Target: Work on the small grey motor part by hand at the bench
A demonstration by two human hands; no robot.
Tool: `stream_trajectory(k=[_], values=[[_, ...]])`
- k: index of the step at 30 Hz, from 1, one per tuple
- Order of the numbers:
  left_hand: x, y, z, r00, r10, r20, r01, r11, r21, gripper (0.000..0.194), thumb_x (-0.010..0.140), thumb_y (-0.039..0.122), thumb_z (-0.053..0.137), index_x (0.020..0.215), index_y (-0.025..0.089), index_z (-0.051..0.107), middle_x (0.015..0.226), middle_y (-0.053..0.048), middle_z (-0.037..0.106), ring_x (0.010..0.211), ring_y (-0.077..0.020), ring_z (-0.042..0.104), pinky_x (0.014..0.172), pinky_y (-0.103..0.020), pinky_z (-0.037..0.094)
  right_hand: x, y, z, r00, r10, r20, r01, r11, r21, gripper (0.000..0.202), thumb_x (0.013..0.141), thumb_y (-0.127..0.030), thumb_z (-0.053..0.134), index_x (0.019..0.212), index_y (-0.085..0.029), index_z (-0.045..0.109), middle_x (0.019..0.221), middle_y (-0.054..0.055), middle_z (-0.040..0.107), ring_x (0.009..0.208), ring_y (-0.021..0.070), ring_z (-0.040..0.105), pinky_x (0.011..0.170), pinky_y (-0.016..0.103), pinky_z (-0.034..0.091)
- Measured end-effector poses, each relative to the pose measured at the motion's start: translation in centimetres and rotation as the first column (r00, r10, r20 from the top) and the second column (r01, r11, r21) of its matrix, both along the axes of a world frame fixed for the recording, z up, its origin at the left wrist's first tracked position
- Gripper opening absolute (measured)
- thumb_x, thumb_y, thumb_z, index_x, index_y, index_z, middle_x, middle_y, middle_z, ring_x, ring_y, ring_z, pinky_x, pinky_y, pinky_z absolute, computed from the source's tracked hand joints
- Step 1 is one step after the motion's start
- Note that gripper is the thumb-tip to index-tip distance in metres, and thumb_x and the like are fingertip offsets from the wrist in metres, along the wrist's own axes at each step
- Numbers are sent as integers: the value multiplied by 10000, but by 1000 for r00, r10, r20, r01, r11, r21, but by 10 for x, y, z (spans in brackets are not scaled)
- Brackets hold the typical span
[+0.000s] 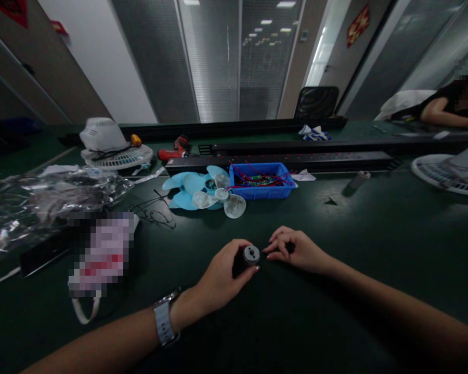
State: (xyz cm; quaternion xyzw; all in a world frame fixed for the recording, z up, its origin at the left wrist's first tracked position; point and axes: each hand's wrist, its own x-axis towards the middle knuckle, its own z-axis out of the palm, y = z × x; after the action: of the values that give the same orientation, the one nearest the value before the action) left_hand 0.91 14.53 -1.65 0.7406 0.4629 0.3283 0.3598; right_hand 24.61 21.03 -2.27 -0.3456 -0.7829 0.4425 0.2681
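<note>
My left hand (226,270), with a watch (164,318) on the wrist, grips a small round metal motor (251,253) between thumb and fingers. The motor's face, with a dark centre and small holes, points up toward me. Just right of it, my right hand (296,250) is closed in a pinch, its fingertips apart from the motor. A tiny dark bit shows at those fingertips, too small to name. Farther off to the right, a similar metal cylinder (361,179) stands on the dark green table (335,322).
Ahead lie blue and whitish fan blades (187,191) beside a blue bin (263,193) of wires. A red drill (173,150), fan heads (117,156) and long black bars (288,161) are behind. Plastic bags (70,195) cover the left. Another person's arm (444,111) rests at far right.
</note>
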Motion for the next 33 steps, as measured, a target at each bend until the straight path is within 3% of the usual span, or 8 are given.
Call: stream_trajectory(k=[6, 10, 14, 18, 23, 33], values=[[0, 0, -2, 1000, -1, 16, 1, 1000, 7, 346, 827, 242, 654, 1138, 200, 510, 1096, -53, 611, 979, -190, 593, 880, -362, 487, 1, 3, -3, 998, 45, 37, -46, 999, 30, 319, 750, -291, 751, 558, -171, 527, 931, 71, 657, 981, 195, 674, 846, 346, 544], [0, 0, -3, 1000, 4, 18, -4, 1000, 16, 350, 826, 249, 658, 1140, 206, 508, 1094, -47, 611, 984, -185, 591, 883, -356, 484, 0, 2, -4, 1000, 20, 21, -20, 1000, 22, 334, 736, -285, 762, 544, -161, 518, 934, 74, 649, 879, 184, 704, 795, 330, 560], [0, 0, -4, 1000, 12, 4, -12, 1000, 29, 353, 818, 251, 665, 1134, 208, 513, 1092, -45, 612, 980, -187, 591, 877, -358, 481, -10, -2, 4, 985, -65, -157, 79, 993, 88, 388, 771, -236, 731, 515, -174, 447, 837, 63, 711, 854, 182, 703, 753, 322, 561], [-1, 0, -5, 1000, 15, -5, -15, 999, 28, 346, 821, 254, 656, 1131, 208, 511, 1068, -46, 618, 938, -184, 599, 832, -350, 490, -31, -12, 20, 925, -95, -369, 137, 987, 88, 383, 824, -173, 666, 530, -174, 421, 917, 59, 735, 912, 183, 705, 736, 297, 572], [-1, 0, -5, 1000, 3, -18, -2, 999, 35, 343, 824, 241, 641, 1136, 197, 505, 1058, -58, 620, 928, -190, 602, 811, -348, 491, -46, -21, 28, 953, 57, -298, 17, 971, 238, 353, 820, -133, 664, 524, -167, 476, 912, 63, 738, 848, 167, 703, 723, 295, 562], [-1, 1, -5, 1000, 5, -23, -4, 999, 51, 343, 825, 239, 639, 1138, 191, 508, 1069, -67, 619, 935, -193, 599, 815, -358, 489, -45, -21, 26, 960, 75, -271, 24, 938, 346, 351, 831, -146, 656, 528, -176, 482, 897, 51, 742, 814, 148, 690, 700, 291, 555]])
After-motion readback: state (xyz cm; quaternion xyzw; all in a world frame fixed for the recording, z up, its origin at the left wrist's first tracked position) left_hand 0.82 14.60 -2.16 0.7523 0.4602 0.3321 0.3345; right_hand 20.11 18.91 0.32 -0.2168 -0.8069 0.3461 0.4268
